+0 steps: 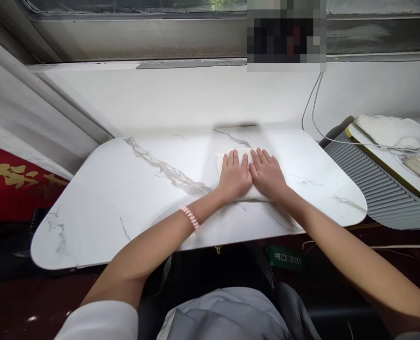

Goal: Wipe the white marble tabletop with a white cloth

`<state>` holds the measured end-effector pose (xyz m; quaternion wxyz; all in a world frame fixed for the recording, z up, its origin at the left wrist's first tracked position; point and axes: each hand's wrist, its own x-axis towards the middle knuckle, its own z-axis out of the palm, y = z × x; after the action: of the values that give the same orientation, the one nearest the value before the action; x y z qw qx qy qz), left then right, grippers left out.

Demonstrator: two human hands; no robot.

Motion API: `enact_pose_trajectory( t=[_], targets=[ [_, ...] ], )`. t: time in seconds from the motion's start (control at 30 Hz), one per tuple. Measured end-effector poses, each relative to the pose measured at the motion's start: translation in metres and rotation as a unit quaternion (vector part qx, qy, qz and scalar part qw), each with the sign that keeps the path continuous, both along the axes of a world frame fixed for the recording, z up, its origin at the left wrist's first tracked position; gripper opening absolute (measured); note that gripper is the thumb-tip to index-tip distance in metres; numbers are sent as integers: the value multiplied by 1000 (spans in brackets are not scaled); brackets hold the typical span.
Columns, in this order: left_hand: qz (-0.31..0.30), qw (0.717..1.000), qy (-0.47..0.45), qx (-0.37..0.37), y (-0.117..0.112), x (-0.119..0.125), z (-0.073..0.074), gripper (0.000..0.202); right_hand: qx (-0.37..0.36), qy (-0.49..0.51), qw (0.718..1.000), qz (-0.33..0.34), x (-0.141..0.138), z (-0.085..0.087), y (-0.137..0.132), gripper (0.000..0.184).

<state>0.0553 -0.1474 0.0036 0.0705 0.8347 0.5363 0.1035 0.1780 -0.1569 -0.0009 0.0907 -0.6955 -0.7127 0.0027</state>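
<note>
The left hand (236,177) and right hand (269,175) are bare, and a coiled, cord-like bracelet (189,217) in pale pink and white rings the left forearm (160,242) near the wrist. A short white sleeve (100,322) with a plain hem shows at near left, a sliver of pale cloth (415,336) at near right. Soft folds crease the light grey garment (227,311) between them.

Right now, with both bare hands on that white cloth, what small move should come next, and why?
I'd probably slide the white cloth a little leftward across the white, grey-veined tabletop with rounded corners. The left hand and right hand lie flat on it, side by side, which seems to suit pushing better than lifting, and more of the tabletop stretches to that side.
</note>
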Motion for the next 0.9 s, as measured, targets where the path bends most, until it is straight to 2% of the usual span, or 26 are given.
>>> enact_pose_trajectory(
  t=[0.1,0.2,0.3,0.43,0.53,0.63,0.73,0.9],
  targets=[
    [-10,1000,2,15,-49,-18,0,55,3,-13,1000,9,-17,0,-51,61],
    [-29,999,9,23,-85,-36,0,54,4,-21,1000,9,-34,1,-89,61],
    [-37,999,14,22,-103,-51,1,54,-8,-24,1000,10,-49,2,-108,62],
    [-36,999,12,32,-105,-65,0,54,0,-28,999,34,-60,4,-106,62],
    [-25,999,18,35,-93,-70,-3,55,-6,-29,998,59,-64,5,-91,61],
    [-9,999,20,34,-68,-73,-5,55,-9,-26,997,68,-68,6,-64,61],
    [6,1000,6,27,-28,-74,-3,53,-4,-16,998,64,-72,6,-24,60],
    [0,1000,-2,14,56,-73,0,51,33,18,999,24,-77,5,54,55]
  ],
)
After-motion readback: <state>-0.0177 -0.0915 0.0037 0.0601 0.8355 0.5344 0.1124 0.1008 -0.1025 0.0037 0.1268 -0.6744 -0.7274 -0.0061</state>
